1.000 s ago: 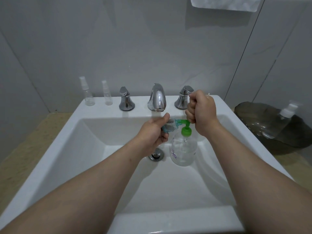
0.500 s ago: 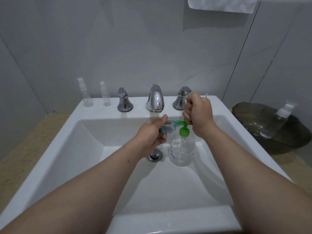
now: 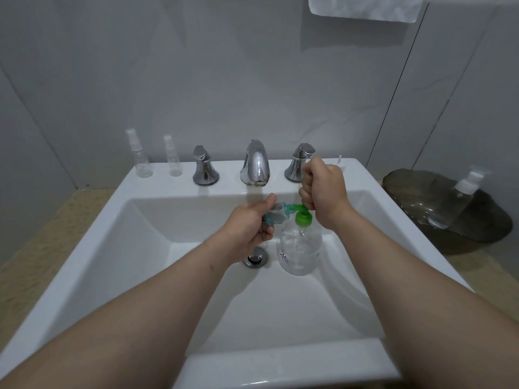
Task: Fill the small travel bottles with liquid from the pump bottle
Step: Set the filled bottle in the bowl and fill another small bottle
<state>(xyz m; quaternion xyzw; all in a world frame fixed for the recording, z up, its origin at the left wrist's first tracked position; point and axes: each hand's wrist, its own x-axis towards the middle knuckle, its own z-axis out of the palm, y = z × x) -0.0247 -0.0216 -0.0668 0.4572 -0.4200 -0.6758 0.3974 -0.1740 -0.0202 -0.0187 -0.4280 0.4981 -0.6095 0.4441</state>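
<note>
Right now the left hand (image 3: 250, 223) is gripping a small travel bottle (image 3: 276, 214) of clear, blue-tinted plastic, thumb along the top and fingers curled beneath. It is holding the bottle almost on its side, with the open neck meeting the spout of the green pump head (image 3: 303, 217).

The right hand (image 3: 323, 189) is balled into a tight fist, and the underside of the fist is resting on that pump head. Whether anything is lying inside the fist cannot be told.

The pump bottle (image 3: 300, 251) is standing upright in the basin, just right of the round chrome drain (image 3: 255, 256). It is rounded, clear plastic, with purple writing on its side.

The sink (image 3: 140, 248) is showing a glossy white rectangular basin with sloping walls. On its back ledge a curved chrome faucet (image 3: 255, 164) is sitting between two flared chrome handles (image 3: 205, 167). Two slim clear spray bottles (image 3: 139, 155) are standing upright near the left corner, close together but apart.

On the speckled beige bench (image 3: 56, 220) to the right, a dark, glassy shallow dish (image 3: 407, 192) is carrying a clear white-capped bottle (image 3: 455, 203) lying tilted. A white towel (image 3: 365, 7) is hanging at the top edge.
</note>
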